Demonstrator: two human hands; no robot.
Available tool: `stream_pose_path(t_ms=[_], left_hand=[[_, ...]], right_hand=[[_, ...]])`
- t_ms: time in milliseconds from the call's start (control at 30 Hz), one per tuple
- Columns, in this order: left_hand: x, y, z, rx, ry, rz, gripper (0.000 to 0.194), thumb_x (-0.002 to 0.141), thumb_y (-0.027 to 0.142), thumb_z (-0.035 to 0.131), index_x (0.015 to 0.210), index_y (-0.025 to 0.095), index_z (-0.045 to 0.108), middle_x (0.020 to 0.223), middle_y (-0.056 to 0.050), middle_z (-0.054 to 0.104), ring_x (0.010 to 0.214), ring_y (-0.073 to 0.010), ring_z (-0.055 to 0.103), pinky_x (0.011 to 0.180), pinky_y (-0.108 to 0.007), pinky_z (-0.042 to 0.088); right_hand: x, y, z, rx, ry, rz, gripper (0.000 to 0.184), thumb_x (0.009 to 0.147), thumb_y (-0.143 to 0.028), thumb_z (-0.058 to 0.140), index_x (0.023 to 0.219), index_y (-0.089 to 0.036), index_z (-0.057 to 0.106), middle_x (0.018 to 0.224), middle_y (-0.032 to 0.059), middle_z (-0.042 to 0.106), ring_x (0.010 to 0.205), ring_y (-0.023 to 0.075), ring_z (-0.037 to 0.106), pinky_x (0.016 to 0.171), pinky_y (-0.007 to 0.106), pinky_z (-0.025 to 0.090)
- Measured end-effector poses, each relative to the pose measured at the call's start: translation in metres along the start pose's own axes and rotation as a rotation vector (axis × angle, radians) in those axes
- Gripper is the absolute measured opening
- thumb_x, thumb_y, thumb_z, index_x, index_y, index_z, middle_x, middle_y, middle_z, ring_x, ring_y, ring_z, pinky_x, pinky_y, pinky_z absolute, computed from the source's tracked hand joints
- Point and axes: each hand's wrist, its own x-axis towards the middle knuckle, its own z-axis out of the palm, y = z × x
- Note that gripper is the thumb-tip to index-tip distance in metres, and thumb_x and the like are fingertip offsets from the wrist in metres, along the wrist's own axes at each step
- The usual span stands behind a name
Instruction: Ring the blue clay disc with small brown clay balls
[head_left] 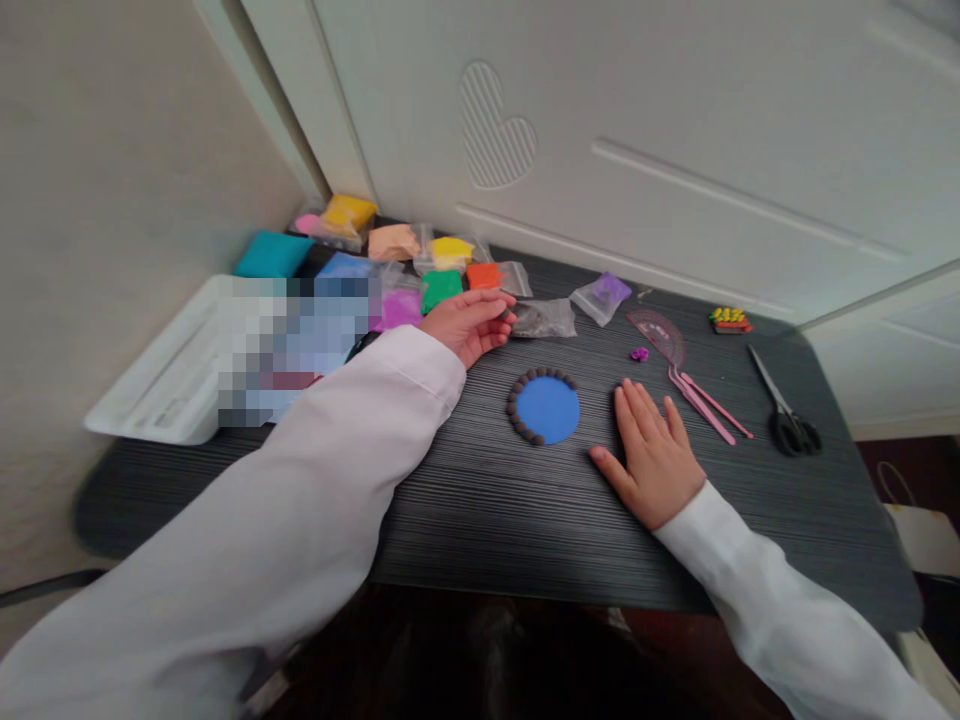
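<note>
My left hand (474,322) is closed in a pinch on a small dark piece of clay (508,311). Just to its right, by the fingertips, lies a clear zip bag (546,318) with dark clay in it. Nearer to me is a flat blue clay disc (551,408), edged along its top and left side with small dark clay balls (513,398). The lower right part of the disc's rim shows no balls. To the right of the disc, my right hand (651,460) rests flat on the table with its fingers spread, holding nothing.
Bags of coloured clay, among them green (441,291) and orange (484,277), line the back. A white tray (150,385) stands left. On the right lie a purple clay lump (639,355), a pink protractor (660,335), pink tools (705,408) and scissors (787,420).
</note>
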Motion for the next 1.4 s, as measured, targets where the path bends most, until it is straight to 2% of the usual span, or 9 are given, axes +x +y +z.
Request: stream_pose_path(t_ms=[200,400,567,767,933,1133,1300,1400], left_hand=[[0.001,0.000,0.000,0.001,-0.015,0.003,0.008,0.070,0.010,0.054,0.076,0.009,0.059,0.059,-0.003,0.061,0.050,-0.0069,0.055,0.051,-0.018,0.044],[0.000,0.001,0.001,-0.009,-0.004,-0.008,0.008,0.070,0.009,0.053,0.076,0.009,0.058,0.057,-0.002,0.061,0.048,-0.0063,0.055,0.050,-0.018,0.044],[0.001,0.001,0.001,-0.006,-0.027,-0.005,0.008,0.070,0.009,0.053,0.076,0.009,0.058,0.058,-0.002,0.061,0.049,-0.0065,0.055,0.050,-0.018,0.044],[0.002,0.000,-0.001,-0.023,-0.010,-0.004,0.008,0.070,0.009,0.054,0.076,0.009,0.058,0.058,-0.002,0.061,0.049,-0.0065,0.055,0.050,-0.018,0.044],[0.001,0.000,0.000,-0.007,-0.034,-0.002,0.008,0.070,0.009,0.054,0.076,0.009,0.058,0.058,-0.002,0.061,0.050,-0.0067,0.056,0.050,-0.017,0.044],[0.000,0.000,0.000,-0.015,0.002,0.000,0.007,0.070,0.009,0.053,0.076,0.009,0.058,0.057,-0.002,0.061,0.049,-0.0066,0.055,0.050,-0.018,0.044],[0.001,0.000,0.001,-0.008,-0.026,-0.006,0.008,0.070,0.008,0.053,0.076,0.009,0.058,0.057,-0.002,0.061,0.048,-0.0066,0.055,0.049,-0.017,0.044],[0.001,0.000,-0.001,-0.013,-0.014,0.006,0.008,0.070,0.009,0.053,0.076,0.010,0.058,0.057,-0.002,0.061,0.049,-0.0065,0.055,0.050,-0.017,0.045]], right_hand=[[0.000,-0.006,-0.002,0.010,-0.005,-0.058,0.074,0.079,-0.056,0.027,0.133,-0.005,0.018,0.140,0.0136,0.019,0.129,0.0248,0.015,0.105,0.047,0.010],[0.005,0.003,0.001,-0.034,0.029,0.042,0.069,0.082,-0.051,0.024,0.132,-0.005,0.019,0.140,0.0141,0.020,0.129,0.0243,0.016,0.104,0.048,0.011],[0.005,-0.006,0.001,-0.023,0.026,-0.052,0.074,0.079,-0.056,0.026,0.132,-0.005,0.020,0.140,0.0133,0.019,0.130,0.0242,0.014,0.105,0.047,0.010],[0.010,0.001,0.001,-0.039,0.049,0.060,0.070,0.082,-0.052,0.025,0.132,-0.004,0.019,0.140,0.0141,0.019,0.129,0.0239,0.015,0.104,0.047,0.010],[0.004,-0.010,0.000,-0.009,0.013,-0.058,0.074,0.079,-0.056,0.026,0.132,-0.005,0.020,0.140,0.0131,0.020,0.130,0.0241,0.014,0.105,0.047,0.009],[0.011,-0.001,0.002,-0.024,0.045,0.053,0.070,0.082,-0.052,0.024,0.132,-0.004,0.020,0.140,0.0146,0.021,0.129,0.0245,0.016,0.104,0.048,0.011],[0.004,-0.007,0.001,-0.002,0.010,-0.043,0.074,0.079,-0.055,0.027,0.132,-0.004,0.020,0.140,0.0139,0.020,0.129,0.0248,0.015,0.104,0.048,0.010],[0.011,-0.009,0.002,0.005,0.040,-0.015,0.073,0.080,-0.055,0.026,0.132,-0.005,0.019,0.140,0.0134,0.020,0.129,0.0240,0.015,0.105,0.047,0.010]])
